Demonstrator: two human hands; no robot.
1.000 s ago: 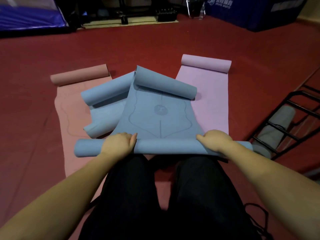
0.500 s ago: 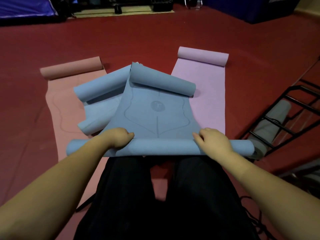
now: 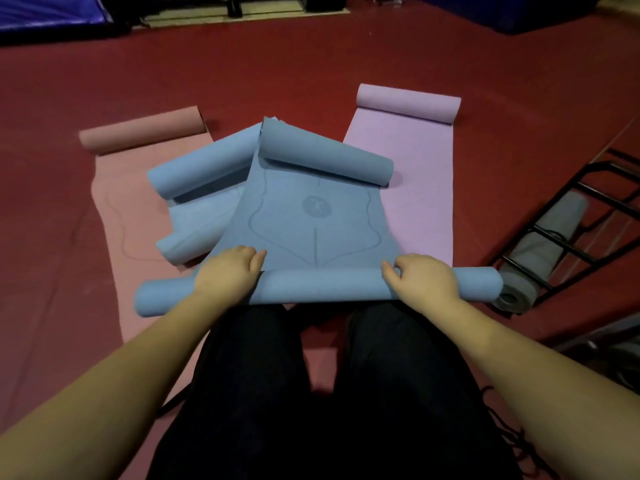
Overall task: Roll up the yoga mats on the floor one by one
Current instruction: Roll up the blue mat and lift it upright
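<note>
Pink mat and lilac mat flanking, black rack at right, blue mat roll gripped under left hand and right hand

Blue mat half rolled atop pink mats.

Only one view here, my head-worn cam. It sits up high over my lap, tilted forward and down, wide-angle so the edges bend. My forearms come in from the bottom corners, close up; the red floor runs off to the far top edge.
</note>
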